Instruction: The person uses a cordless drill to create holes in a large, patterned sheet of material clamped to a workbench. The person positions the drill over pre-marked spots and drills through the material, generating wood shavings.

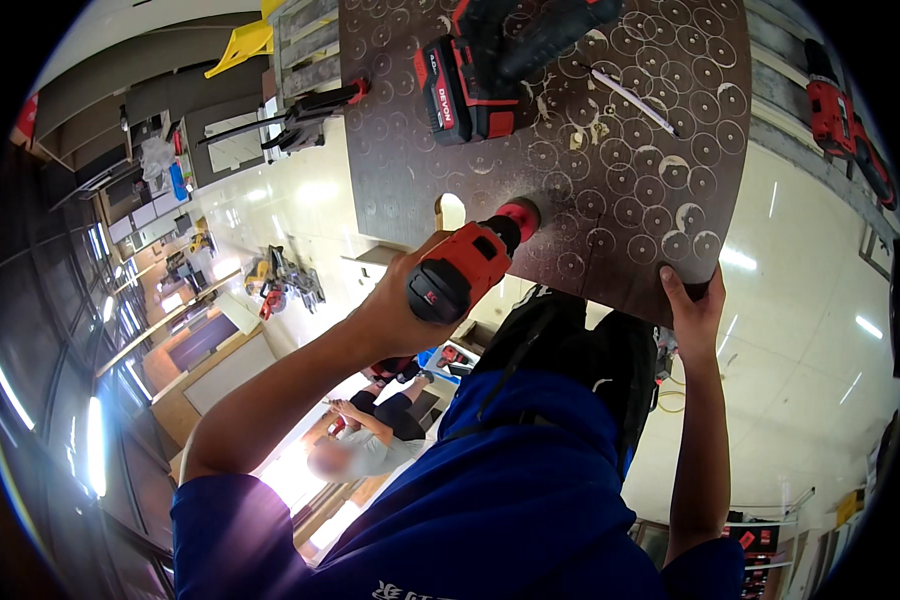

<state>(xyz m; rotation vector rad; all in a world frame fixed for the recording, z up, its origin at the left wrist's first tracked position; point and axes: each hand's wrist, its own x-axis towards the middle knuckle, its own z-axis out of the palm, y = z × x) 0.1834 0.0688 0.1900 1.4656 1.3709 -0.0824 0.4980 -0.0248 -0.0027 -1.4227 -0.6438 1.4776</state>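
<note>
The left hand (395, 305) wraps around the grip of a red and black drill (465, 268), fingers closed tight on it. The left forearm comes up from the lower left, elbow bent, wrist turned so the drill points up and to the right. The drill's red nose meets the near edge of a dark brown board (610, 170), just right of a rounded notch cut into that edge.

The right hand (692, 305) clamps the board's near right corner, thumb on top of the surface and fingers curled under the edge, out of view. The right forearm rises almost straight from the bottom of the frame.

The board is covered with scored circles and pale dust. A second drill (495, 65), red and black with a battery pack, lies on its far part, and a thin white stick (630, 100) lies to the right of it. Another red tool (845, 125) rests beyond the board at the right edge. A clamp (300, 115) sits off the board's left side. A second person (370, 440) is behind, farther off.
</note>
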